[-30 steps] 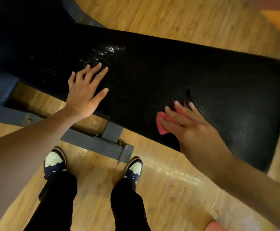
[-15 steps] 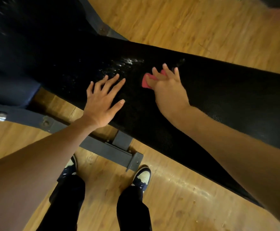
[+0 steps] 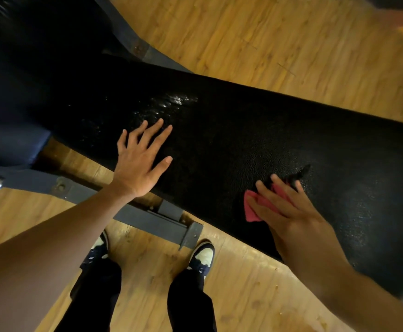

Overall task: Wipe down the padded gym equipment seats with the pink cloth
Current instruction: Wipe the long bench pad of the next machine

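Head view: a person stands over a long black padded seat that runs from upper left to lower right across a wooden floor
Pink cloth: the pink cloth lies flat on the padded seat near its front edge, toward the right end, mostly hidden under the right hand; a corner sticks out to the left of the fingers and a strip shows between two of them
Right grip: the right hand lies palm down on top of the cloth with fingers straight and slightly spread, pressing it onto the pad rather than curling round it
Left grip: the left hand is released and holds nothing, palm flat on the seat with fingers fanned out, well apart from the cloth
Seat surface: a patch of shiny wet droplets glistens just beyond the left fingertips; a small dark mark sits on the pad just past the right fingertips
Frame: a dark blue metal frame runs below the front edge of the seat, ending in a bracket near the feet
Feet: two dark and white shoes and black trousers show at the bottom, on the floor
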A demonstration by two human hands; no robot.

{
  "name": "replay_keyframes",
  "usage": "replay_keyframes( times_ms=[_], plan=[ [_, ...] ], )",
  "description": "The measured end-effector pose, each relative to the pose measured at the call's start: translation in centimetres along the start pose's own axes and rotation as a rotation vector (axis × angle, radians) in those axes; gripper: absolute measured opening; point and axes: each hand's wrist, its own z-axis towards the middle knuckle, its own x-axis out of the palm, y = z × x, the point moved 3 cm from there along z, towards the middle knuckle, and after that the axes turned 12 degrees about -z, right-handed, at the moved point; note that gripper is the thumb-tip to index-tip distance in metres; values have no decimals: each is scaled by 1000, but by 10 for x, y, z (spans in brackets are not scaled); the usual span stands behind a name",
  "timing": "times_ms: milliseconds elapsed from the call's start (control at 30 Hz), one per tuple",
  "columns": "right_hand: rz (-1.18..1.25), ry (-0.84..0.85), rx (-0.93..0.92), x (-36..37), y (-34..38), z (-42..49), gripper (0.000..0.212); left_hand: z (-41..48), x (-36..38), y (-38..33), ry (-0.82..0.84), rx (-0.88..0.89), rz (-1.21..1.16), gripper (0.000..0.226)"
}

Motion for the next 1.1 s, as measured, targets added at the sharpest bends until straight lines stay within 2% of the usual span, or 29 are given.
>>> replay_keyframes(
  times_ms=[67,133,267,367,500,600,733,800,900,1033,1100],
  plan=[
    [41,2,29,-4,3,38,48,0,0,1,5,-4,-3,70],
    [24,4,45,-8,9,94,59,0,0,1,3,-3,-1,70],
    [-116,-27,93,7,18,214,53,1,1,2,-5,6,-7,70],
    [-164,-27,100,6,25,268,48,1,3,3,-18,14,-8,69],
    [-147,-18,33,3,14,232,47,0,5,3,-20,18,-13,71],
    [-142,25,-48,-7,0,135,54,1,3,2,-15,10,-12,73],
    [-125,11,-39,-12,-29,-21,55,1,3,1,-9,9,2,72],
    [-146,14,-67,-14,-37,-62,57,1,3,2,-12,6,3,71],
    [-131,16,-57,-12,-39,-44,68,1,2,3,-5,2,2,70],
    [-133,-21,-13,-11,-30,72,52,0,2,2,-10,8,-11,72],
    [-148,-26,24,-6,-25,143,57,0,2,2,-8,4,-16,74]
  ],
)
